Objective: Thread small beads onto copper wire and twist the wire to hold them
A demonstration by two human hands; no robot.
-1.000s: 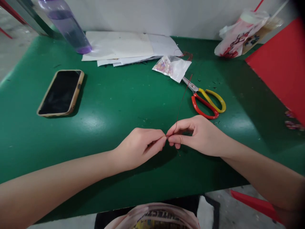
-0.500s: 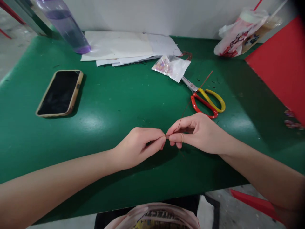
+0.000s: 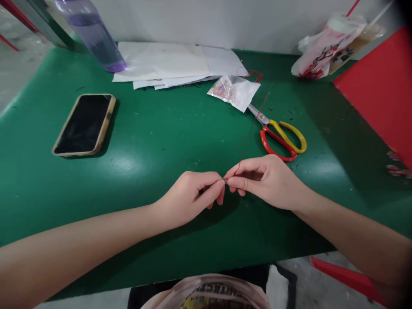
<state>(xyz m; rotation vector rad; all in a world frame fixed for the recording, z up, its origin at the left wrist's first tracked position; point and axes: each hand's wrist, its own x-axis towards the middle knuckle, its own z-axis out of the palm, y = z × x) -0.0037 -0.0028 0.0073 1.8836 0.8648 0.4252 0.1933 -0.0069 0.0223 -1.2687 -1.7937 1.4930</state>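
Note:
Fingertips meet above the front of the green table. My left hand [image 3: 193, 195] pinches a tiny piece, too small to make out fully, from the left. On its right, my right hand [image 3: 268, 180] pinches the same spot and holds a thin reddish-brown thread [image 3: 247, 139], which rises from the fingers towards the scissors. The scissors [image 3: 280, 137], with one red and one yellow handle, lie behind my right hand. A clear packet of small beads [image 3: 234, 91] touches their blade tips.
A phone [image 3: 84, 124] lies on the green table [image 3: 154, 128] at left. Behind stand a purple bottle [image 3: 96, 40], white papers [image 3: 167, 64] and bagged drinks [image 3: 325, 49]. A red board [image 3: 383, 81] covers the right side.
The thread's free end has swung left, now crossing over the scissor blades. Both hands keep their pinch, with slight finger movement. The whole view has shifted slightly.

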